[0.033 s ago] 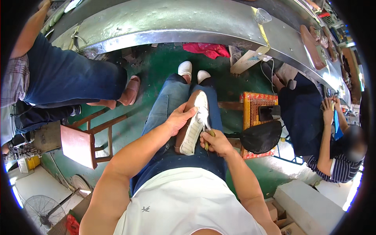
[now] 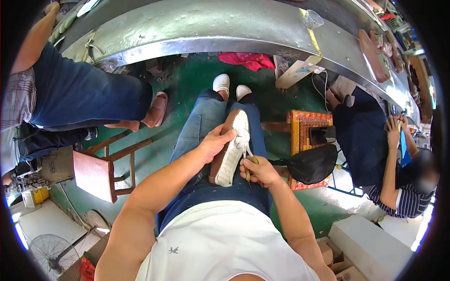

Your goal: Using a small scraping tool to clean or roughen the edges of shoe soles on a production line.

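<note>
Across my lap lies a white shoe (image 2: 229, 161) with a brown sole, its toe pointing away from me. My left hand (image 2: 216, 143) grips it on the left, thumb over the upper and fingers along the sole. Close against the shoe's right side, my right hand (image 2: 259, 171) is closed round a slim hand tool with a yellow-green handle (image 2: 248, 174); its exact kind is unclear. A white lace or strap (image 2: 247, 148) runs from the shoe's upper toward my right fingers. My fingers partly hide where the tool meets the shoe.
A long metal bench (image 2: 187, 28) spans ahead, with brown shoes (image 2: 372, 56) at its right. A wooden stool (image 2: 93, 175) stands left; a beaded seat (image 2: 301, 131) carrying a phone (image 2: 322, 135) and a black pouch (image 2: 313, 164) stands right. Co-workers sit on both sides.
The shoe's toe has dipped very slightly toward me. Both hands keep their hold, almost unmoved.
</note>
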Action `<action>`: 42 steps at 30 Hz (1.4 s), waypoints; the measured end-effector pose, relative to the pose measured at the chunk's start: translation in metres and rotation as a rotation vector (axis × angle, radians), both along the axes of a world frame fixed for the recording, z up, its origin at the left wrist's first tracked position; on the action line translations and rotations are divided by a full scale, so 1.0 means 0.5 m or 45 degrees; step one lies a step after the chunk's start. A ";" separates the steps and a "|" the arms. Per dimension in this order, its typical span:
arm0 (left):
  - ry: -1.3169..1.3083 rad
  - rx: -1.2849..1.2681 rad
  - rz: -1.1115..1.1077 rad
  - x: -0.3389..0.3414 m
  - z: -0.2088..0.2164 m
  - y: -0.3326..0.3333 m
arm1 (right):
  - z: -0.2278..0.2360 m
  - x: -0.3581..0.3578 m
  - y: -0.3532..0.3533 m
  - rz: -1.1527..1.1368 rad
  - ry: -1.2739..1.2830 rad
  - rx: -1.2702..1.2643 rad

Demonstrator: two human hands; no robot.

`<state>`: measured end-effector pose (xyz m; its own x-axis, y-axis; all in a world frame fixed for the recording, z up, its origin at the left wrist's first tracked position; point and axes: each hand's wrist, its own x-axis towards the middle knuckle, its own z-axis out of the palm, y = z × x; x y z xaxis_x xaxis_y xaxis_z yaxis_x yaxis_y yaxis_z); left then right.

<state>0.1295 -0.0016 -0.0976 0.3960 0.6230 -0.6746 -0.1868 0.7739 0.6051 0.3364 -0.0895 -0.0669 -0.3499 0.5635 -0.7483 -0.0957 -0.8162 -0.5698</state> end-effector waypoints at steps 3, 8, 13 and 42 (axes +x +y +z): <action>0.127 0.013 -0.083 0.015 0.005 0.006 | -0.034 0.056 -0.008 -0.082 0.473 -0.231; 0.279 0.014 -0.127 0.039 0.028 0.021 | 0.015 0.157 0.043 0.334 0.233 -0.111; 0.455 0.141 -0.224 0.041 0.017 0.021 | 0.091 0.107 0.087 0.376 -0.472 0.458; 0.121 -0.125 -0.333 0.010 0.046 0.053 | 0.052 0.062 -0.030 0.861 -1.051 1.321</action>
<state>0.1346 0.0249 -0.0748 0.4665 0.4384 -0.7682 0.0805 0.8439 0.5304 0.3671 -0.1047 -0.0407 -0.4440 0.8640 -0.2373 0.7578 0.2208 -0.6140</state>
